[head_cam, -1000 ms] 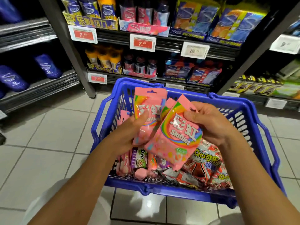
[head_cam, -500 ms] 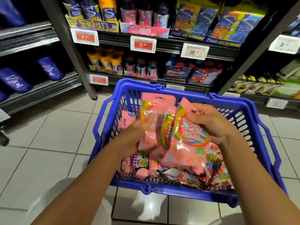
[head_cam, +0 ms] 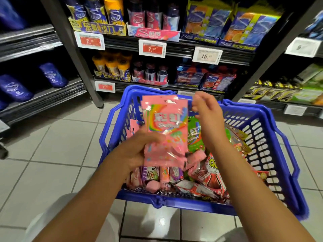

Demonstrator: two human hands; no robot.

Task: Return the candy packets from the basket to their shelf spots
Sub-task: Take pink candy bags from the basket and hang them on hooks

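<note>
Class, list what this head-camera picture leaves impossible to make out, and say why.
- How many pink Skittles packets the left hand holds: they overlap and are motion-blurred.
- Small digits on the price tags: too small.
- Candy under the packets in the blue basket: hidden.
- Right hand fingers: blurred.

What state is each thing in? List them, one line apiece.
Left hand: grips the pink packets, held upright over the basket.
Right hand: fingers relaxed, holding nothing, beside the packets' top edge.
Pink packets: stacked, sealed, lifted clear of the basket.
Basket: on the floor, handles down, still holding sweets.
Green packet: lying in the basket, partly hidden.
</note>
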